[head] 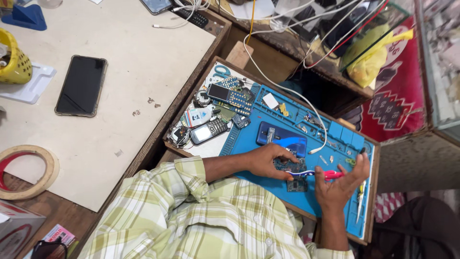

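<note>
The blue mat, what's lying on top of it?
On the blue mat lie a blue phone, a small circuit board and tweezers. The left hand covers most of another board, and the right hand holds a pink toothbrush over it.

We're looking down into a small phone repair shop — a blue silicone repair mat [249, 136] sits in a wooden tray, strewn with bare circuit boards [297, 184], tweezers [359, 201] and tiny screws. Beside it lies a heap of old keypad phones [209, 131] and loose parts, with a dark smartphone [81, 85] and a roll of tape [26, 171] on the pale worktop [139, 62]. Cables [287, 88] trail down from a cluttered shelf, and a glass display counter [438, 62] stands at the right edge — workbench and shopfront in one.
</note>
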A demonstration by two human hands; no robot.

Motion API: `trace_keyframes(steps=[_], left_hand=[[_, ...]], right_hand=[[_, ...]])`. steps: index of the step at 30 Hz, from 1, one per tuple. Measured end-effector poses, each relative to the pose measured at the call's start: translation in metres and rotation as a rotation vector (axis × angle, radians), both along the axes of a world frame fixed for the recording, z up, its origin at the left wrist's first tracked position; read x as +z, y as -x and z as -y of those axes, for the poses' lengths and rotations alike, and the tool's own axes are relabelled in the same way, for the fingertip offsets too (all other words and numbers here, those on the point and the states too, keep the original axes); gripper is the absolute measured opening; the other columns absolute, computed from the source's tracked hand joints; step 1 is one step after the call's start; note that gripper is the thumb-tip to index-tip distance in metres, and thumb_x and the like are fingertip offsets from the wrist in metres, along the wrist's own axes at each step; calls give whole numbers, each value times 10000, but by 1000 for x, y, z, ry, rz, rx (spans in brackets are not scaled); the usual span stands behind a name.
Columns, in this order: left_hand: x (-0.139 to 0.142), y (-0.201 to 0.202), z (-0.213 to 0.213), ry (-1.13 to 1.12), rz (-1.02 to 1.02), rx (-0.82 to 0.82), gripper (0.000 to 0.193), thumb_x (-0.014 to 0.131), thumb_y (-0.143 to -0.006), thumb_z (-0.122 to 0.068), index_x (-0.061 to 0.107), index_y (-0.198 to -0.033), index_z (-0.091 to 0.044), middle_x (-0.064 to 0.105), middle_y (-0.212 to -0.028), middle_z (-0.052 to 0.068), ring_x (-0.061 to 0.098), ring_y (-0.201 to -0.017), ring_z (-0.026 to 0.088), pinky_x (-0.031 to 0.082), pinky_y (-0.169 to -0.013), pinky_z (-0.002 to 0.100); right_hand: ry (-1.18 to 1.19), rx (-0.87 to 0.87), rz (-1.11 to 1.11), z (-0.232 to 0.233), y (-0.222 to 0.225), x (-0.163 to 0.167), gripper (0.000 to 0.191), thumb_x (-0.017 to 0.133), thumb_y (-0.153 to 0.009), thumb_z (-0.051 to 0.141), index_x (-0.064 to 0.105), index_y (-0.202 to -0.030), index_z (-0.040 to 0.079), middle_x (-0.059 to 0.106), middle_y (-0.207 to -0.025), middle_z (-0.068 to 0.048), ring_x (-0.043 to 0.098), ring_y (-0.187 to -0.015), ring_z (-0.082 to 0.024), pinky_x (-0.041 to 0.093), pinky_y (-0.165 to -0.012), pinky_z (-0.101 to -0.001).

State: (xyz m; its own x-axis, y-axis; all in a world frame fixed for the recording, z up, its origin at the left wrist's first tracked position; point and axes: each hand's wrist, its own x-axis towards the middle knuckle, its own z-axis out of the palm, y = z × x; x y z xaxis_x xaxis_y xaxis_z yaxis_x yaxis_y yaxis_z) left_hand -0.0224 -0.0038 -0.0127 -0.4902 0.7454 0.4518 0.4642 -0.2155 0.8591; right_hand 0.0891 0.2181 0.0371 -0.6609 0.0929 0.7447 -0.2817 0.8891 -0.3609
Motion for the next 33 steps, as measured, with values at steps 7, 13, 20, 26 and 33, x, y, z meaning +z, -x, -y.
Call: trace_keyframes(steps=[7, 13, 20, 26, 33], left_hand=[[5, 7, 2, -6, 180, -4, 533, 871, -814, -322, 731, -1245, -40, 786, -1067, 77, 688, -966, 114, 559, -899, 301], [10, 6, 5, 24, 131, 20, 566, 870, -806, -328, 719, -1269, -41, 777, -1075, 85, 685, -974, 115, 553, -898, 294], [11, 4, 7, 75, 73, 39, 594, 860, -806, -352, 712, -1299, -57, 776, -1090, 103, 692, -982, 139, 551, -894, 295], [9, 3, 8, 64, 49, 45, 588, 867, -803, -356, 712, -1286, -58, 776, -1155, 110, 710, -1047, 138, 554, -950, 300], [14, 1, 10, 102, 70, 27, 590, 852, -809, -340, 712, -1311, -63, 776, -1119, 114, 694, -1023, 156, 548, -936, 308]], right_hand=[[749, 97, 132, -32, 5, -21, 376, 641, -1103, 221, 573, -1386, -17, 630, -1041, -112, 678, -874, -187, 614, -774, -354], [854, 203, 87, -32, 11, -28, 264, 641, -1080, 97, 599, -1306, -31, 672, -1010, -99, 704, -864, -171, 623, -769, -333], [965, 238, 16, -33, 11, -32, 190, 658, -1101, 133, 619, -1206, -21, 701, -1023, -121, 712, -862, -182, 622, -759, -329], [1065, 298, 18, -46, 11, -42, 129, 676, -1085, 135, 643, -1114, 13, 721, -1053, -120, 727, -924, -180, 619, -755, -320], [1224, 362, 51, -56, 11, -45, 95, 717, -1080, 105, 660, -1097, 31, 729, -1065, -108, 726, -953, -178, 603, -805, -299]])
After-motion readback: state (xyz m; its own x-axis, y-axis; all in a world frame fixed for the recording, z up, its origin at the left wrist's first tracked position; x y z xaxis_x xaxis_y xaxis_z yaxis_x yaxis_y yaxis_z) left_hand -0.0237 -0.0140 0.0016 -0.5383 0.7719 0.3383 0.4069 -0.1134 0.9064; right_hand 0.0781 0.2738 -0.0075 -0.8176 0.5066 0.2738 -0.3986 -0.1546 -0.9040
